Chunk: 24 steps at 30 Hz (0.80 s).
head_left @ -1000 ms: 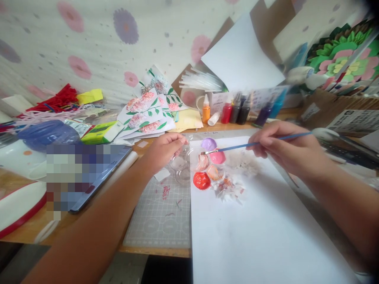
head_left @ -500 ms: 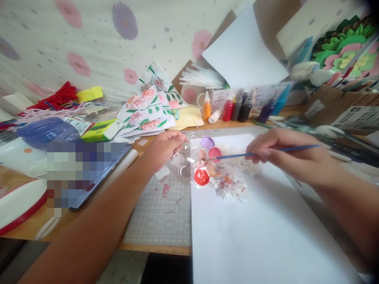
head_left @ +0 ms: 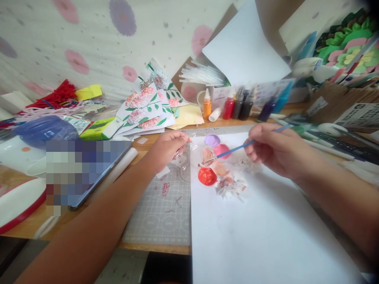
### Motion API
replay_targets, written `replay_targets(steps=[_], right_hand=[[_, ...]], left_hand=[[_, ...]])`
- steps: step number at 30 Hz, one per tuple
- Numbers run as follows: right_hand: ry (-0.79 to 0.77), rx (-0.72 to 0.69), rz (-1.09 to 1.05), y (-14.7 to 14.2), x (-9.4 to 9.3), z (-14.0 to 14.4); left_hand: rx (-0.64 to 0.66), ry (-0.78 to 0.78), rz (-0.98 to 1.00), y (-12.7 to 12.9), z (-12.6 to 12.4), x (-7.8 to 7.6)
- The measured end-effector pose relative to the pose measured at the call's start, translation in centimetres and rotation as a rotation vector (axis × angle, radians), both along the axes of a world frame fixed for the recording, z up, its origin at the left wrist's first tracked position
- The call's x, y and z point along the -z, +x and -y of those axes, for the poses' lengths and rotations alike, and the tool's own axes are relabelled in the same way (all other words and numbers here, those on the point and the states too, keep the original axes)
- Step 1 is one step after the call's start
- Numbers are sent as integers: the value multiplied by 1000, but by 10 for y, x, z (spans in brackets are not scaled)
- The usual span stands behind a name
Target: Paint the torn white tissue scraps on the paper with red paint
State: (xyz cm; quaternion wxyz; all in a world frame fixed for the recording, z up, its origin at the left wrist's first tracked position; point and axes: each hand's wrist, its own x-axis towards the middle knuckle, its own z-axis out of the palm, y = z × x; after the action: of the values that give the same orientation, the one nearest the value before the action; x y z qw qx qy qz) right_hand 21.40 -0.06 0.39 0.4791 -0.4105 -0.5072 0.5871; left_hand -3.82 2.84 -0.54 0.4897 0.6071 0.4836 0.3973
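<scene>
Right hand (head_left: 275,152) pinches a thin blue paintbrush (head_left: 237,148) between thumb and fingers; bristle tip sits in the pale peach well of a clear plastic palette (head_left: 211,165). The palette lies at the upper left corner of a large white sheet (head_left: 260,228), straddling its edge onto the grey cutting mat (head_left: 162,209). Left hand (head_left: 167,148) sits at 9 o'clock of the palette, fingers curled narrow onto its clear rim, steadying it.

Wells noted: lilac at 12 o'clock, pink just below it, red blob (head_left: 207,176) at 6 o'clock, peach smears between. A crumpled, paint-stained tissue (head_left: 233,187) lies touching the palette at 5 o'clock.

Risks, as judged:
- The palette is light and half off the sheet; a hard push of the brush could tilt it and spill red onto the white sheet.
- The red well looks heaped full (highest mound of the lot), so a slip of the tip toward 6 o'clock would contaminate the peach mix.
- A loaded brush carried across the sheet could drip.
- The right forearm hovers over bare paper; any wet paint on the wrist would smear.
- Paint bottles (head_left: 237,106) stand at 12 o'clock on the surface, near the brush handle's back end; a wide swing might knock one.
</scene>
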Motion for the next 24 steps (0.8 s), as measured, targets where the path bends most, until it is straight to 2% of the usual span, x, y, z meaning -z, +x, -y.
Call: replay_targets(steps=[3,6,10,14,18,24], right_hand=[[-166,89,-99,1,-3,-4],[-148,123,-114,6,-5,-8],[5,176,-50,17,0,-16],[226,161,157,28,7,-20],[396,100,362,38,4,-18],[564,126,384,49,-1,-15]], left_hand=[[0,2,-1,-5,-3,-1],[-46,30,11,-16,-10,-3],[-179,57,34,-30,-22,-6],[-293,59,64,-33,-26,-6],[-320,46,62,-32,-25,-6],[-326,59,50,-30,-23,-9]])
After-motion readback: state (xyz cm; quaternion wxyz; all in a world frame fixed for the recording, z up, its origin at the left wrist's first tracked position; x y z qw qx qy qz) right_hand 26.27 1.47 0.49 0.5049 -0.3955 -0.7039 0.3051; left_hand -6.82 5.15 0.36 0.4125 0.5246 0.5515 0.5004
